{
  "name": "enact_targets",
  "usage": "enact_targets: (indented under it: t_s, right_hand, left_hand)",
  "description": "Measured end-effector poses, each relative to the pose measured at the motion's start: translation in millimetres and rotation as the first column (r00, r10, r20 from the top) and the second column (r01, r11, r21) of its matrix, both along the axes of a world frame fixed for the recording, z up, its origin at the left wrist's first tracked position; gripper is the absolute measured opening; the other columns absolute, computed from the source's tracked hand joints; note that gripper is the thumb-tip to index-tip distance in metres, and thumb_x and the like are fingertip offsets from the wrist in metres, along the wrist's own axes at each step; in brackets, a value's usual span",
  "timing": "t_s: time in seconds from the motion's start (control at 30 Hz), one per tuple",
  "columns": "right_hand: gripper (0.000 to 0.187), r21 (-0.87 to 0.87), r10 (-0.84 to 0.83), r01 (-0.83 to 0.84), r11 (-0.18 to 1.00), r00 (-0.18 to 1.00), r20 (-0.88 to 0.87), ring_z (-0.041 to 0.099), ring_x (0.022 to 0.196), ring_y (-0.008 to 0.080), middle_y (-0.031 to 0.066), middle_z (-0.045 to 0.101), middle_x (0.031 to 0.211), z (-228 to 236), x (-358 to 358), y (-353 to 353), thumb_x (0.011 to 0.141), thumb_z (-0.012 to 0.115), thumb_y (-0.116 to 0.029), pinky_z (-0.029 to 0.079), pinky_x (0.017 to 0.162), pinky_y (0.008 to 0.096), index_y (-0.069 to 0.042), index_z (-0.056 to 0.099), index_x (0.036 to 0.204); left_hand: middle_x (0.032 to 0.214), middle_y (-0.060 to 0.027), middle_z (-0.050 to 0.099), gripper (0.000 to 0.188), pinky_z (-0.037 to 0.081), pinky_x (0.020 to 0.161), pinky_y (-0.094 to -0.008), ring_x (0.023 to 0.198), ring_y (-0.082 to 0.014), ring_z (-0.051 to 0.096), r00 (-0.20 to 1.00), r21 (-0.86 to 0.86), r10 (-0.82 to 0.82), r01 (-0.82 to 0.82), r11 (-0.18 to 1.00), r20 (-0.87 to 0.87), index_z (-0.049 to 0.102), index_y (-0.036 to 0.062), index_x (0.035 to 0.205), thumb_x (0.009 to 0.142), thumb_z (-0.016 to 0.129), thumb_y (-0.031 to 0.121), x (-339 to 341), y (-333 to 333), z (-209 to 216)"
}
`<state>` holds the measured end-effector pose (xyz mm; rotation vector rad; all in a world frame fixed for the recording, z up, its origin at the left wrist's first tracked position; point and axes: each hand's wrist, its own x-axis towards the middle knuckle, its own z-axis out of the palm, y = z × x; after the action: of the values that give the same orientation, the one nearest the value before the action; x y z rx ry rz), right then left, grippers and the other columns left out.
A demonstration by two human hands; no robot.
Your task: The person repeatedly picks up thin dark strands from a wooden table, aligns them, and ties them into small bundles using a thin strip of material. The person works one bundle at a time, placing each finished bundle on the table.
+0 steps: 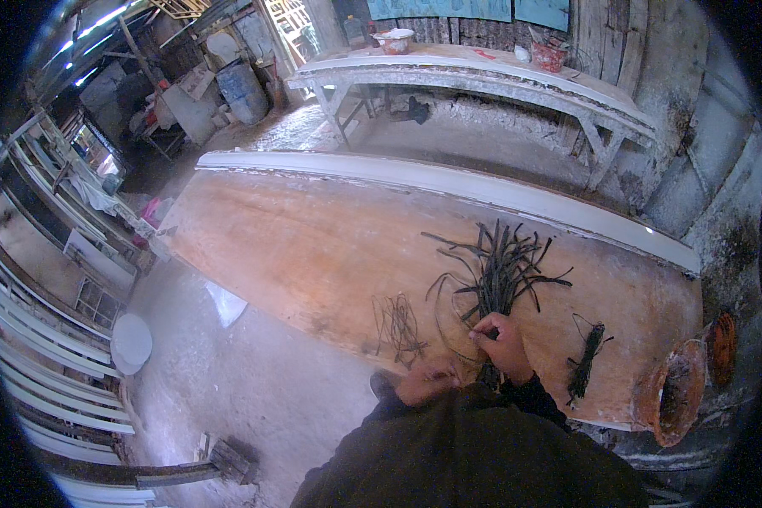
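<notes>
I have the right hand (pixel 501 345) pinched closed at the bundle (pixel 501 271) of dark strips, though exactly what it pinches I can't make out; the strips lie right of the worktop's (pixel 271 229) middle, loose ends fanned toward its far edge. The left hand (pixel 429 380) is curled at the near edge, near the tangle (pixel 400 326) of thin strands — whether it grips anything, I cannot tell — and a smaller bundle (pixel 582 368) lies toward the right end
</notes>
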<state>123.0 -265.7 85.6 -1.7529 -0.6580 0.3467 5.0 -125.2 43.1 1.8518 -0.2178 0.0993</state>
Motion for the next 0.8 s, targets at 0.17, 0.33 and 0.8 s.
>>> enact_targets:
  t_s: [0.17, 0.33, 0.8]
  right_hand:
    - [0.012, -0.069, -0.183, 0.231, 0.971, 0.894, 0.41, 0.051, 0.064, 0.0188, 0.0089, 0.053, 0.071, 9.0, 0.2, 7.9, 0.065, 0.061, -0.002, 0.039, 0.058, 0.0275, -0.004, 0.058, 0.076]
    - [0.011, -0.066, -0.133, 0.194, 0.979, 0.847, 0.515, 0.052, 0.072, 0.0216, 0.0097, 0.053, 0.081, -1.1, 7.9, 3.7, 0.065, 0.063, -0.004, 0.041, 0.065, 0.0304, -0.005, 0.061, 0.075]
    - [0.024, 0.23, 0.655, -0.614, 0.755, 0.689, -0.311, 0.05, 0.082, 0.0158, 0.0066, 0.056, 0.087, 47.9, -22.6, 11.1, 0.08, 0.055, -0.025, 0.038, 0.075, 0.0275, -0.002, 0.06, 0.082]
  left_hand:
    - [0.078, -0.0007, 0.05, 0.009, 0.037, 0.068, -0.025, 0.078, -0.0109, 0.047, 0.97, -0.507, -0.162, 0.05, 0.861, -0.18, 0.054, 0.0055, 0.077, 0.076, 0.059, 0.013, -15.0, -4.2, 13.9]
    - [0.077, 0.0001, 0.051, 0.012, 0.04, 0.06, -0.0225, 0.069, -0.0082, 0.049, 0.93, -0.318, 0.147, -0.26, 0.912, -0.337, 0.054, 0.0054, 0.074, 0.074, 0.063, 0.013, -18.9, 23.1, 18.5]
    - [0.069, -0.0061, 0.055, 0.009, 0.045, 0.055, -0.0254, 0.062, -0.013, 0.055, 0.612, 0.181, 0.791, -0.777, 0.602, -0.005, 0.058, 0.0025, 0.072, 0.066, 0.064, 0.007, -12.0, 57.8, 11.7]
